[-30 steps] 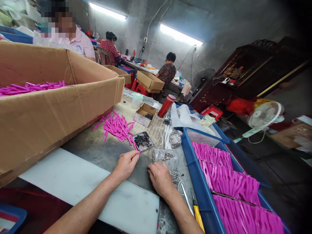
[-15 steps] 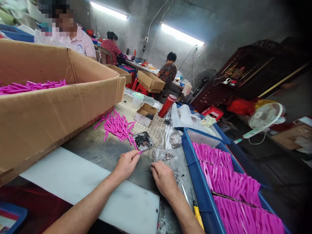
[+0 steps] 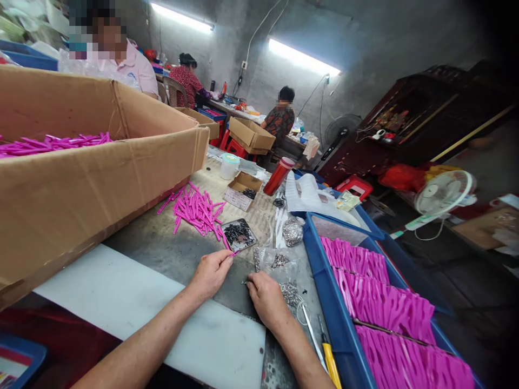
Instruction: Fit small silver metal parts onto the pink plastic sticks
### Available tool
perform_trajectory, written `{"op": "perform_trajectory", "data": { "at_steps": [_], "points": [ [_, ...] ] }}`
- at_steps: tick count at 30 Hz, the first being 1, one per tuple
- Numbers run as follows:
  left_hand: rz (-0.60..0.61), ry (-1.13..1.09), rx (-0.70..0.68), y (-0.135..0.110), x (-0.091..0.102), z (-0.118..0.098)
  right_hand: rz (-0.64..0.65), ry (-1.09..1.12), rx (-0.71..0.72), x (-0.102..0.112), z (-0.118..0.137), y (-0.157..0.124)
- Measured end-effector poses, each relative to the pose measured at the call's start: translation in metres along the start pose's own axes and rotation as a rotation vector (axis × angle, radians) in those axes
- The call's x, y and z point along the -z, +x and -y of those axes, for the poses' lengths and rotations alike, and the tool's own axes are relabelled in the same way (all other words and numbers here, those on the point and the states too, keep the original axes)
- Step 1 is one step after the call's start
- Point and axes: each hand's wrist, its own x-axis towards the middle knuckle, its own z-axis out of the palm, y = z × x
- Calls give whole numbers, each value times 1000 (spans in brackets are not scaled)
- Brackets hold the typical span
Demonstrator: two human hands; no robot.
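Observation:
My left hand (image 3: pixel 211 272) is closed in a pinch round a thin pink plastic stick (image 3: pixel 235 253), whose tip pokes out past the fingertips. Just beyond it lies a shallow square tray (image 3: pixel 240 234) of small black parts. My right hand (image 3: pixel 264 294) rests low over the table with its fingers pressed together. At its fingertips are tiny metal pieces (image 3: pixel 244 282); whether one is gripped is hidden. Behind that hand a clear plastic bag (image 3: pixel 279 259) holds small metal parts, and more loose metal parts (image 3: pixel 290 293) lie beside the wrist.
A pile of pink sticks (image 3: pixel 197 209) lies by a large cardboard box (image 3: pixel 101 189). On the right, a blue crate (image 3: pixel 324 292) holds rows of pink pieces. A yellow-handled screwdriver (image 3: pixel 330 359), a red flask (image 3: pixel 279 176) and a small carton (image 3: pixel 238 200) stand or lie around. Co-workers sit behind.
My right hand has shifted slightly left, its fingertips now at the tiny metal pieces on the table. My left hand stays in place with the pink stick.

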Motion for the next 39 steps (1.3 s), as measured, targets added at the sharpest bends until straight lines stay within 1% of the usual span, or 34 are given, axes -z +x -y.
{"op": "perform_trajectory", "data": {
  "at_steps": [16,24,29,39],
  "points": [
    [17,7,11,0,0,0,50,-103,10,-2,1,4],
    [19,20,8,-1,1,-1,100,-112,-37,4,7,7],
    [0,37,2,-1,0,0,95,-103,-72,3,7,7],
    [-5,39,19,-1,0,1,109,-119,-38,5,7,10]
  ]
}}
